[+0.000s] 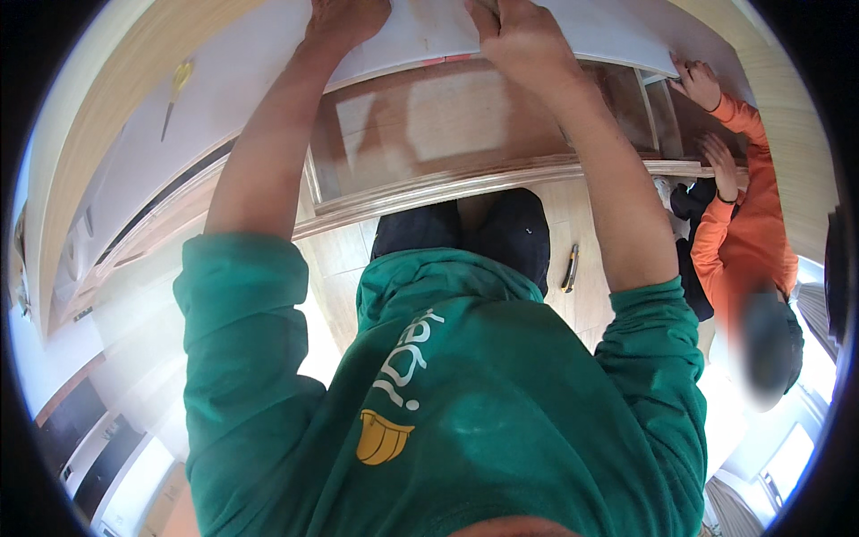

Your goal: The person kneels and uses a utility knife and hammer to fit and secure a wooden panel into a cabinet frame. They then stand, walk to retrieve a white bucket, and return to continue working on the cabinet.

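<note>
A pale grey panel [429, 36] stretches across the top of the view, above a shallow wooden compartment [420, 116]. My left hand [351, 18] rests on the panel with its fingers curled in; the upper edge of the view cuts it off. To the right, my right hand [523, 38] is closed at the panel near its front edge, its thumb side toward the left hand. Something small and dark may be between its fingers, too hidden to name. Yellow-handled scissors [178, 85] lie on the pale surface at the left.
At the right a person in an orange top [752, 206] has one hand [702, 85] at the panel's edge and the other [718, 166] lower, by the frame. A utility knife [571, 268] lies on the tiled floor. A layered wooden rail [447, 188] crosses before my legs.
</note>
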